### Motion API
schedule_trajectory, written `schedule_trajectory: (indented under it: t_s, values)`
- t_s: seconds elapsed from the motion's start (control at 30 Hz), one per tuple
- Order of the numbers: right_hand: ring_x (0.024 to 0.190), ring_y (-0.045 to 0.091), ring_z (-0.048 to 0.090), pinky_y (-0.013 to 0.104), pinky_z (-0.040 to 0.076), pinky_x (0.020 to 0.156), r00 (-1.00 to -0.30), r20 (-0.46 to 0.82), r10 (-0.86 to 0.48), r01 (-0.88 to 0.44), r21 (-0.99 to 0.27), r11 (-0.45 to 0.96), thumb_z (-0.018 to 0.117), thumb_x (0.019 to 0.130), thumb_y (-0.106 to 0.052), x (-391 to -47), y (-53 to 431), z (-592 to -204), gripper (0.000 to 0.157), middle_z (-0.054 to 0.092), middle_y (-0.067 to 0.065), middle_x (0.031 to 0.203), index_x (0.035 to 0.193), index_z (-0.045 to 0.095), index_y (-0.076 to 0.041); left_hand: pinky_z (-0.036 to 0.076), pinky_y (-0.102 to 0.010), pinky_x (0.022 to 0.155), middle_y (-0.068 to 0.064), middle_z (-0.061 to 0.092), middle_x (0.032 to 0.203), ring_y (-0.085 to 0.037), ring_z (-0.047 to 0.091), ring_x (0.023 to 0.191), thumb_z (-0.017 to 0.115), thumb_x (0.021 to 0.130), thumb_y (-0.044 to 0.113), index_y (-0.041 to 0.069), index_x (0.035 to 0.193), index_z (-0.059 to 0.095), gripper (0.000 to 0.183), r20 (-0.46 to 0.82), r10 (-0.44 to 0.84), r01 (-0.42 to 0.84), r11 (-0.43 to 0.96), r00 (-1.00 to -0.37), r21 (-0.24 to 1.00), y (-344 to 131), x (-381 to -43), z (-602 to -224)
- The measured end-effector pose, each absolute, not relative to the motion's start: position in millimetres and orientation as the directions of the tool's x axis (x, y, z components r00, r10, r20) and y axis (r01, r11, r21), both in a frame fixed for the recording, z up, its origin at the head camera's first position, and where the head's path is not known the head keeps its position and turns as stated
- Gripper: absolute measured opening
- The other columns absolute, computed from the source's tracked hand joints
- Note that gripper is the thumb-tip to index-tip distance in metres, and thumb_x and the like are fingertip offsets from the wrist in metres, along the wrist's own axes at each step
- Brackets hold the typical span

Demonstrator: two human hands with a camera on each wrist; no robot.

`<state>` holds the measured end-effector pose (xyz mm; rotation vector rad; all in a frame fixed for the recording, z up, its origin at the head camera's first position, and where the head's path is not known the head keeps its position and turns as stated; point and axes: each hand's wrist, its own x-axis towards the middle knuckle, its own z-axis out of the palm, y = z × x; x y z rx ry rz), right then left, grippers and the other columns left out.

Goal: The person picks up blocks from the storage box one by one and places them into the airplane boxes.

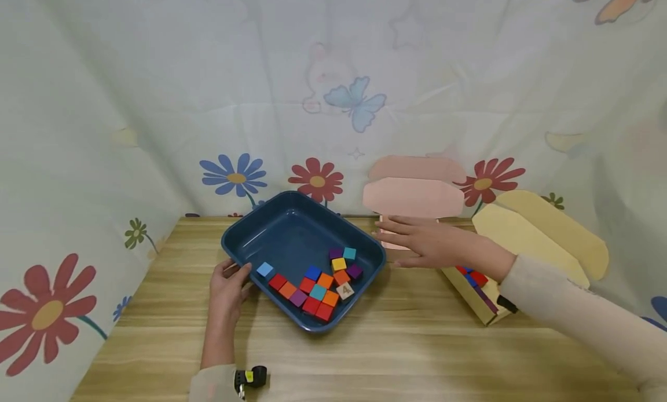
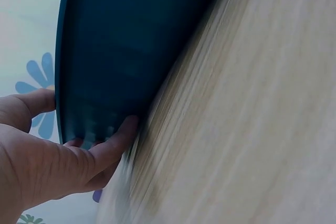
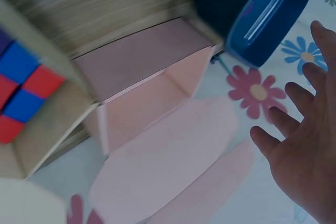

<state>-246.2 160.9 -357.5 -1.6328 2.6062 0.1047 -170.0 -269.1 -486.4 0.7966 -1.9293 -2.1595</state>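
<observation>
A dark blue tray (image 1: 292,231) stands at the table's middle, loose coloured cubes (image 1: 319,292) gathered toward its near and right sides. One pale wooden cube (image 1: 345,291) among them carries a 4. My left hand (image 1: 226,289) grips the tray's left side, thumb at the rim and fingers low against its outer wall, as the left wrist view shows. Beyond the tray's right end, my right hand (image 1: 429,242) is held flat with fingers spread, holding nothing. It overlaps an open pink box (image 1: 414,198) in the head view.
At the right, a yellow box (image 1: 531,234) has its lid raised and holds red, blue and purple cubes (image 3: 26,82); my right forearm passes over it. A flower-printed curtain (image 1: 234,72) hangs behind the wooden table (image 1: 396,350).
</observation>
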Motion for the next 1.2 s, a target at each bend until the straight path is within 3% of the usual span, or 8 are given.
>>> schedule_trajectory:
  t_s: [0.27,0.47,0.7,1.0,1.2]
  values:
    - [0.154,0.032,0.018,0.049,0.022,0.123,-0.39,-0.162,-0.907,-0.92,0.022,0.391,0.046,0.103,-0.059,-256.6,97.1,-364.6,0.073,0.019,0.003,0.169,0.163,0.022,-0.025,0.047,-0.052,0.105,-0.02,0.03,0.153,-0.028,0.048,0.127,0.062,0.101,0.015,0.006,0.159,0.021,0.072,-0.308,-0.439,-0.253,-0.18,-0.844,0.951,-268.9,-166.6,-487.0]
    - [0.155,0.031,0.015,0.046,0.021,0.124,-0.35,-0.225,-0.909,-0.924,-0.077,0.375,0.051,0.104,-0.051,-257.7,59.8,-371.9,0.073,0.016,0.001,0.17,0.164,0.019,-0.025,0.05,-0.05,0.102,-0.02,0.031,0.151,-0.026,0.051,0.122,0.063,0.1,0.014,0.006,0.158,0.021,0.072,-0.31,-0.415,-0.255,-0.184,-0.855,0.949,-265.4,-169.6,-489.4]
    - [0.154,0.028,0.02,0.042,0.026,0.123,-0.301,-0.221,-0.928,-0.945,-0.062,0.321,0.055,0.104,-0.045,-256.9,17.4,-370.3,0.07,0.021,0.002,0.168,0.163,0.024,-0.024,0.054,-0.044,0.094,-0.015,0.034,0.145,-0.024,0.053,0.118,0.064,0.1,0.012,0.007,0.158,0.023,0.072,-0.308,-0.421,-0.238,-0.211,-0.853,0.948,-267.0,-169.1,-491.2]
    - [0.15,0.018,0.03,0.032,0.032,0.119,-0.275,-0.193,-0.942,-0.958,-0.03,0.286,0.06,0.103,-0.04,-276.0,-37.0,-373.8,0.062,0.032,-0.001,0.164,0.159,0.037,-0.023,0.052,-0.047,0.098,-0.016,0.033,0.148,-0.026,0.052,0.121,0.065,0.099,0.013,0.007,0.158,0.022,0.073,-0.311,-0.424,-0.239,-0.215,-0.851,0.947,-269.1,-169.3,-489.4]
    - [0.144,0.015,0.04,0.027,0.036,0.116,-0.251,-0.209,-0.945,-0.959,-0.083,0.273,0.06,0.103,-0.037,-292.1,-66.0,-383.2,0.055,0.042,0.0,0.159,0.154,0.045,-0.022,0.055,-0.044,0.094,-0.014,0.034,0.145,-0.024,0.053,0.118,0.064,0.1,0.012,0.008,0.158,0.022,0.072,-0.32,-0.423,-0.243,-0.227,-0.848,0.943,-270.7,-170.6,-488.1]
